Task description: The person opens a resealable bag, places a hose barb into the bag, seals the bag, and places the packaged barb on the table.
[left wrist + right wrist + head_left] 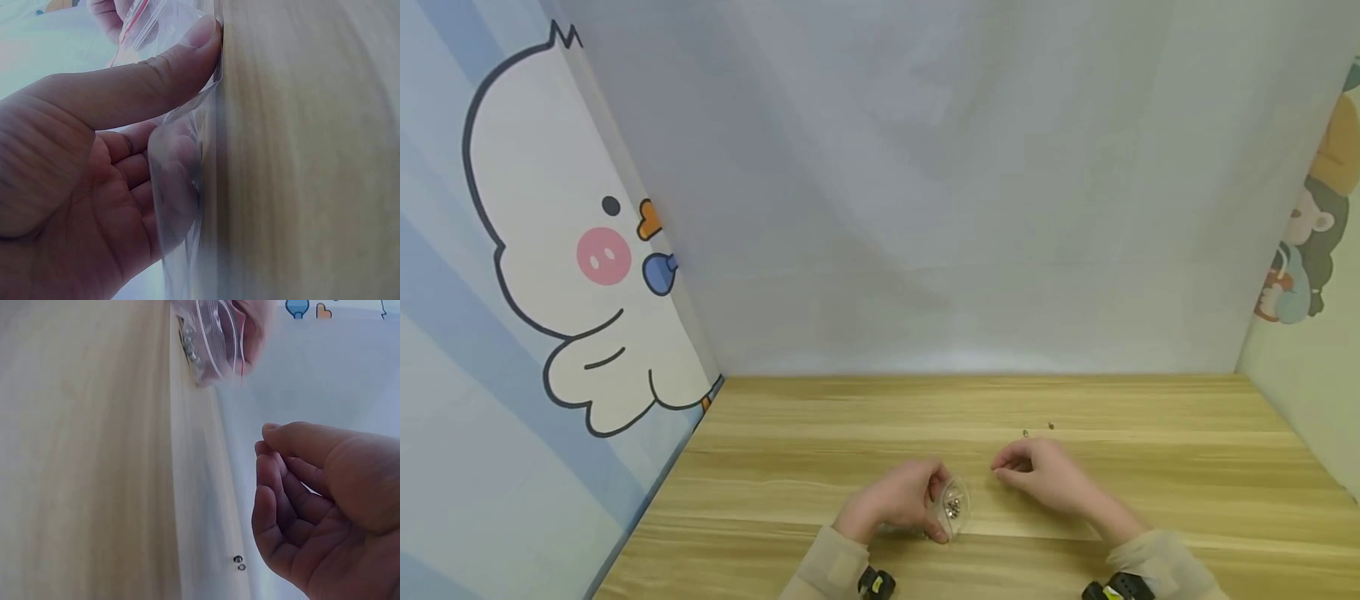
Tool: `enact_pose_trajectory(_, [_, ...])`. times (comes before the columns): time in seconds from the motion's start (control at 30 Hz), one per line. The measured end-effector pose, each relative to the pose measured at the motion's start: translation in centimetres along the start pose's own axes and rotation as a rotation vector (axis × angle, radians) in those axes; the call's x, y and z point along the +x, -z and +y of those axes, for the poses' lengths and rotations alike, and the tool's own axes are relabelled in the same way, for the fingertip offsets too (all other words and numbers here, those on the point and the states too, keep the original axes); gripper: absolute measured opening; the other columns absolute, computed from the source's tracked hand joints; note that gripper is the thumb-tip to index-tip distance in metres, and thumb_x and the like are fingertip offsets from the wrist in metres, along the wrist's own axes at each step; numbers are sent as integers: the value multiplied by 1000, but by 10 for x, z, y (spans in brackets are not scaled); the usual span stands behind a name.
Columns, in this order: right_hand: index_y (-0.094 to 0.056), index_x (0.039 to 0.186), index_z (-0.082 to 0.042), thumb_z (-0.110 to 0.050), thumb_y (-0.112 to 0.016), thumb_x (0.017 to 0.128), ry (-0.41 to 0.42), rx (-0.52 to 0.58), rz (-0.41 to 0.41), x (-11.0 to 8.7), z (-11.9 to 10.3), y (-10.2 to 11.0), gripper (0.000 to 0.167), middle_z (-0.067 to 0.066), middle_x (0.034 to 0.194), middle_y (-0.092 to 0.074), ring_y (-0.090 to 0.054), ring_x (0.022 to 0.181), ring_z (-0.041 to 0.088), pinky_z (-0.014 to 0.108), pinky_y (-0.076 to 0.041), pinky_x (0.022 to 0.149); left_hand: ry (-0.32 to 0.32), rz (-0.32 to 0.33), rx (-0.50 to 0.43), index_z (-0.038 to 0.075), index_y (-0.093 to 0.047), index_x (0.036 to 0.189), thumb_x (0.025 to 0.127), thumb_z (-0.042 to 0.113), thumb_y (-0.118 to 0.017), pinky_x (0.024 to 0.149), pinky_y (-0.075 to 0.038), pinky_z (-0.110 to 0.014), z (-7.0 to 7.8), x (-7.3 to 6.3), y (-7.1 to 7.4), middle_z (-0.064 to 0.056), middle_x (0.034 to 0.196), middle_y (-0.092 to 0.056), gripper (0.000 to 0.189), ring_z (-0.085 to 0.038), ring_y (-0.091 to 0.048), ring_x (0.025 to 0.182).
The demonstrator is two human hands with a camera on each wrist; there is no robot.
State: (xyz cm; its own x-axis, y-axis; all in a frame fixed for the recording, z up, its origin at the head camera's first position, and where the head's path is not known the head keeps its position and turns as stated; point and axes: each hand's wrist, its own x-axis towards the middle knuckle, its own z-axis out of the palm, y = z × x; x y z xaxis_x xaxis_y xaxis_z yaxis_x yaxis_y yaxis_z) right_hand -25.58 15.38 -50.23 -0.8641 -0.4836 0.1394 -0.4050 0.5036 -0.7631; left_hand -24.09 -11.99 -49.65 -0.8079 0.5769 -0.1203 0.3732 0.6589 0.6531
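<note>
At the frame's lower centre, the left hand (898, 498) gripped a clear plastic zip bag (963, 497) with silvery metal pieces (953, 507); the right hand (1048, 479) had fingertips together, whether holding anything I could not tell.

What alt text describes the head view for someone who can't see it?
A person's left hand holds a clear plastic bag of small metal pieces at a wooden table; the right hand, fingers curled, is to the bag's right. Two tiny loose parts lie just beyond the right hand. Behind is a gray backdrop, with a white cartoon figure at left.
</note>
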Motion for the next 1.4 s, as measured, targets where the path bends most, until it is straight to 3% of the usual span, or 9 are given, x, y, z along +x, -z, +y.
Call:
enact_pose_trajectory(0.2, [-80, 100, -9, -14, -79, 96, 59, -1, -25, 1, -8, -11, 6, -9, 90, -74, -66, 80, 4, 26, -57, 73, 5, -4, 6, 10, -62, 113, 67, 8, -103, 67, -47, -22, 1, 0, 1, 6, 90, -57, 61, -4, -50, 73])
enact_pose_trajectory(0.63, [-80, 97, -9, -6, -78, 96, 103, 76, -72, 4, -22, -32, 4, -7, 89, -75, -66, 79, 5, 26, -56, 71, 24, -17, -20, 10, -63, 116, 70, 7, -102, 68, -48, -22, 1, -1, 1, 7, 90, -58, 61, -5, -52, 74])
enact_pose_trajectory(0.9, [-81, 99, -7, -8, -79, 96, 86, 65, -56, 6, -29, -36, 3, -5, 89, -75, -66, 78, 5, 26, -56, 70, 28, -25, -22, 10, -63, 118, 71, 7, -102, 67, -48, -22, 1, -1, 2, 7, 91, -58, 61, -5, -52, 74])
enact_pose_trajectory(1.4, [-81, 98, -8, -5, -80, 93, 132, 40, -20, 11, -29, -43, 5, -4, 89, -77, -66, 77, 3, 26, -57, 71, 14, -27, -11, 10, -63, 119, 70, 8, -102, 65, -46, -21, 0, 0, 3, 5, 89, -58, 62, -5, -50, 71])
